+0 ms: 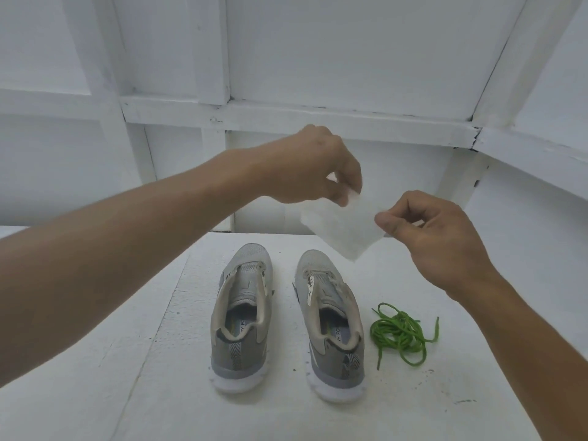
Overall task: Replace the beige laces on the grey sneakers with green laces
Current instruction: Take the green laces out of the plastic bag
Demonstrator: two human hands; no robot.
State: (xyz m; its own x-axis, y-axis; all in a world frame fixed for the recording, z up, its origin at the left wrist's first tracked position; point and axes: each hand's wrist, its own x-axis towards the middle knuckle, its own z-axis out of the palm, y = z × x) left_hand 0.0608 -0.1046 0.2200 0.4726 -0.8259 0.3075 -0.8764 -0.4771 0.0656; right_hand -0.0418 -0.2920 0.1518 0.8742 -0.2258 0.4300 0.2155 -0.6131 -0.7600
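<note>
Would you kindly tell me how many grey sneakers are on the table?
2. The left sneaker stands left of centre on the white table; the right sneaker stands beside it, green laces lying to its right.

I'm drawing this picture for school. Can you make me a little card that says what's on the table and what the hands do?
shoes: two grey sneakers, side by side on the white table, heels toward the camera
green laces: loose bundle on the table, right of the sneakers
left hand: pinches a thin white sheet above the shoes
right hand: pinches the same sheet's other edge
</note>
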